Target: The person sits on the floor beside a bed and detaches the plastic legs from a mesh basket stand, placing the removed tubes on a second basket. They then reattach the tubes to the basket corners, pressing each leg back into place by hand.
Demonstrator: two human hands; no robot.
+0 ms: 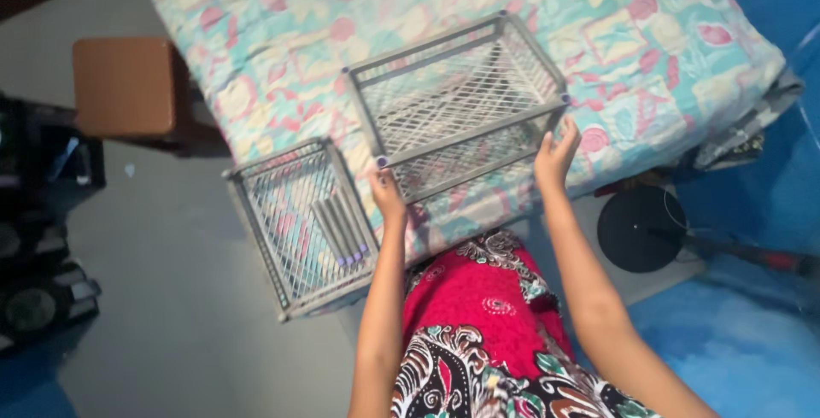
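A grey mesh rack section (pixel 457 102), box-shaped with lattice sides, stands on a bed with a pastel patterned cover (pixel 282 25). My left hand (pixel 387 193) grips its near left corner post. My right hand (pixel 556 153) holds the near right corner post. A second grey mesh shelf (pixel 295 226) leans at the bed's edge to the left, with several loose grey poles (pixel 342 228) lying on it.
A brown stool (pixel 124 85) stands on the grey floor at the upper left. Dark equipment (pixel 38 239) sits along the left edge. A black round object (pixel 642 228) with a cable lies on the floor at the right, beside blue flooring.
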